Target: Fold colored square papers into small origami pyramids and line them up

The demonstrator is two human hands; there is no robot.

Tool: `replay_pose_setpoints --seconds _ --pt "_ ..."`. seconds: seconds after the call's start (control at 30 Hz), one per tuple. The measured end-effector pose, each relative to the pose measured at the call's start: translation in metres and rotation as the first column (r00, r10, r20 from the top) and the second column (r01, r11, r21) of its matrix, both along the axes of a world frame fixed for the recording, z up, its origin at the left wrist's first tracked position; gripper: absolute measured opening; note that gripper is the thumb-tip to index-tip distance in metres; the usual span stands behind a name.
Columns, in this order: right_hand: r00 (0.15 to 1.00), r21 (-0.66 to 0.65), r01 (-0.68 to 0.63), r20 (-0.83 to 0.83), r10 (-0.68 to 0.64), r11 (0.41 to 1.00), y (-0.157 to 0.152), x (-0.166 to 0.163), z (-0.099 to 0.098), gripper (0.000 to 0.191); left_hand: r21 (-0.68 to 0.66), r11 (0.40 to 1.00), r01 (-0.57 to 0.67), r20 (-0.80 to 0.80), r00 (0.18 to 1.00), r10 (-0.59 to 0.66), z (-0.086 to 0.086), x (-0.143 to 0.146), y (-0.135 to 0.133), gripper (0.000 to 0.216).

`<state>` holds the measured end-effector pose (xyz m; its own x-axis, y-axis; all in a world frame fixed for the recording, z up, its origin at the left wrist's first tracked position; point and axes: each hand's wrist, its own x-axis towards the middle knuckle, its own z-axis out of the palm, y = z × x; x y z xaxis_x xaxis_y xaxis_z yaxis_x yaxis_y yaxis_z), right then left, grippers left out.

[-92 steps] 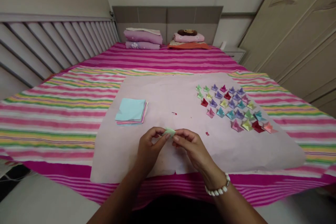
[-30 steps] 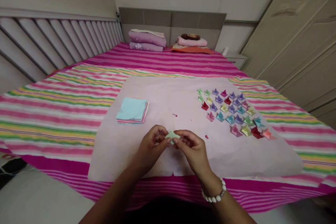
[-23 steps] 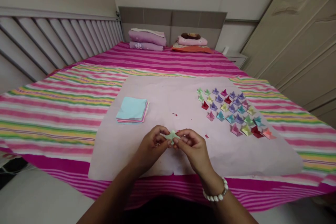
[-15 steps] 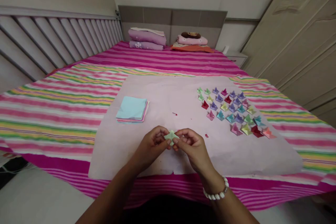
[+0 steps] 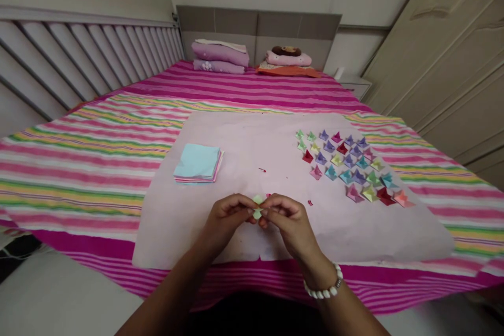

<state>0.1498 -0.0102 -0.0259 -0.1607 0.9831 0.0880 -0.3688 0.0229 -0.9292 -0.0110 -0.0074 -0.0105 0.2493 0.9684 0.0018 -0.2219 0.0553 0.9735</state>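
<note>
A small piece of folded light-green paper (image 5: 257, 213) is pinched between my two hands, above the near middle of a large pale sheet (image 5: 252, 136). My left hand (image 5: 229, 216) grips its left side with thumb and fingers. On its right side my right hand (image 5: 286, 216) holds it the same way, a white bead bracelet (image 5: 325, 290) around that wrist. Fingertips cover both side corners of the paper; its upper and lower parts show between them. Just behind the right fingertips a small red-pink scrap (image 5: 268, 195) lies partly hidden.
A stack of square coloured paper (image 5: 198, 161), light blue on top, sits left on the sheet. Several small folded paper shapes (image 5: 348, 161) stand in rows at the right. A tiny red item (image 5: 262, 170) and a red scrap (image 5: 310, 202) lie between. Striped bedding (image 5: 98, 168) surrounds the sheet.
Both hands have turned the green paper, and its shape has gone from a flat, wide diamond with pointed sides to a narrower form with a crease across the middle. The fingers have closed further over its sides.
</note>
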Motion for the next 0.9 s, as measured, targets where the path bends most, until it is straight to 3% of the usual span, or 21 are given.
replay_pose_setpoints --seconds 0.23,0.47,0.57,0.67,0.9 --pt "0.999 0.037 0.02 0.038 -0.022 0.999 0.0 0.0 0.001 0.005 0.017 1.0 -0.018 -0.021 1.0 0.018 0.0 0.0 -0.002 0.006" --pt "0.984 0.167 0.036 0.164 -0.064 0.985 -0.004 -0.001 0.01 0.004 -0.013 0.999 -0.03 -0.031 0.999 0.03 0.003 0.006 -0.002 0.019" --pt "0.986 0.124 0.031 0.157 -0.051 0.992 -0.005 -0.001 0.008 0.012 -0.014 0.999 -0.049 -0.042 0.998 0.048 0.002 0.006 -0.002 0.023" --pt "0.992 0.029 0.082 0.088 -0.085 0.996 -0.004 -0.002 0.006 0.031 -0.008 0.997 -0.071 -0.086 0.994 0.07 0.002 0.005 -0.003 0.026" --pt "0.991 -0.05 0.023 0.134 -0.016 0.998 -0.001 -0.003 0.004 0.025 0.036 0.997 -0.074 -0.123 0.989 0.078 0.0 0.006 -0.005 0.028"
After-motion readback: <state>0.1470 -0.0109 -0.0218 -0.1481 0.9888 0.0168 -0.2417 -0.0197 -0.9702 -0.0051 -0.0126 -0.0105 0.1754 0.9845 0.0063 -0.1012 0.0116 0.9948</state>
